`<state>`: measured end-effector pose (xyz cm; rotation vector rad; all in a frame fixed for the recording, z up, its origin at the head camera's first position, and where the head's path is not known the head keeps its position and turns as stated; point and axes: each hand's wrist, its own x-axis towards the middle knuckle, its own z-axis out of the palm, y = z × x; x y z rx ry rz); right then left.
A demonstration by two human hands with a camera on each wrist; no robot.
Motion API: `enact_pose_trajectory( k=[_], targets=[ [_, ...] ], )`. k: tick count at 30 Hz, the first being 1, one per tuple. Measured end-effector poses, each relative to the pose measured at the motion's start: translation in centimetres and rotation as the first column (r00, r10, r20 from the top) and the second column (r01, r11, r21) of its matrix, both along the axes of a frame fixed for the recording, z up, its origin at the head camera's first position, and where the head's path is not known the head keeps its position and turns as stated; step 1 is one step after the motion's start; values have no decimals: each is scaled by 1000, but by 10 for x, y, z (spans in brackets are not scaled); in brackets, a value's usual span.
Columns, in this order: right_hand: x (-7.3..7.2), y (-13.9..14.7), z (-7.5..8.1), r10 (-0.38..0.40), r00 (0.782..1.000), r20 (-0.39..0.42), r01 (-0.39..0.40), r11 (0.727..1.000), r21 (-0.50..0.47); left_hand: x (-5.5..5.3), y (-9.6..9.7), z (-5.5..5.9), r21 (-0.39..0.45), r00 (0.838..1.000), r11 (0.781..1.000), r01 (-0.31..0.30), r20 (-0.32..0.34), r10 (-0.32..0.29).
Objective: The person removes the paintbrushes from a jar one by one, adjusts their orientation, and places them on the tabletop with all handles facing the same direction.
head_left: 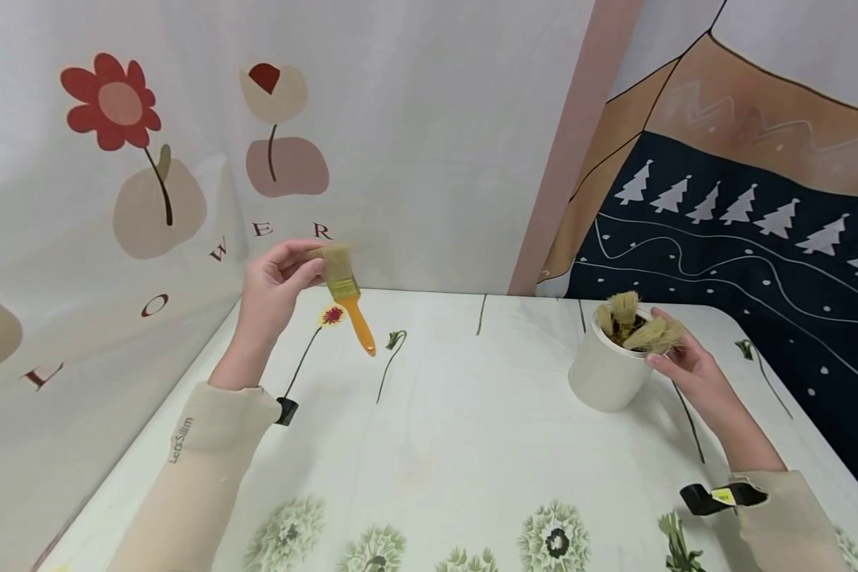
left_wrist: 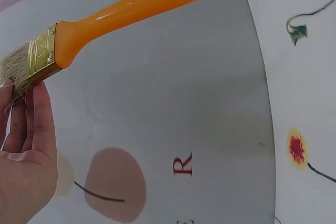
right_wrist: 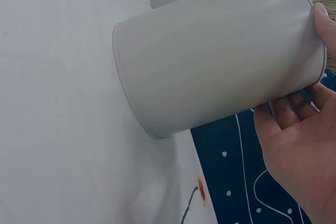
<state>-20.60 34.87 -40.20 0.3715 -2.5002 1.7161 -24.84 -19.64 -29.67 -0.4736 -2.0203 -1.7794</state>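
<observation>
My left hand [head_left: 275, 278] pinches a flat paintbrush [head_left: 358, 324] by its pale bristles, above the far left of the table. Its orange handle [left_wrist: 136, 9] points away from the fingers, hole end free, and hangs downward in the head view. On the right side, my right hand [head_left: 695, 369] grips the rim of a white cylindrical pot [head_left: 600, 377], thumb at the rim and the other fingers [right_wrist: 270, 121] against the side. Several brushes stand in the pot, bristles [head_left: 624, 306] up; their handles are hidden inside. I cannot tell whether the pot's base touches the table.
A white cloth [head_left: 429, 445] printed with flowers and stems covers the table. Behind it hangs a pale curtain [head_left: 415, 119] with flower prints and letters. A dark blue fabric [head_left: 729, 254] with white trees borders the right side.
</observation>
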Motion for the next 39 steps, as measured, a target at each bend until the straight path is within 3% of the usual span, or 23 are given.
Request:
enact_pose_trajectory(
  k=[11,19,28,35,39],
  targets=[
    [-1,1,-2,2,1000,-1,-2,1000,-15,10,-39,-5,73,995,993,-91,46,88],
    [0,1,-2,3,1000,1,-3,1000,-21,10,-68,-17,150,984,975,-165,90,153],
    [0,0,-2,4,1000,1,-4,1000,-22,10,-89,-32,87,937,954,-286,231,260],
    [0,1,-2,6,1000,-9,-6,1000,-19,6,-103,-44,12,915,953,-301,284,286],
    [0,1,-2,11,1000,-12,-11,1000,-24,0,-111,-55,-90,900,947,-307,296,320]
  ],
)
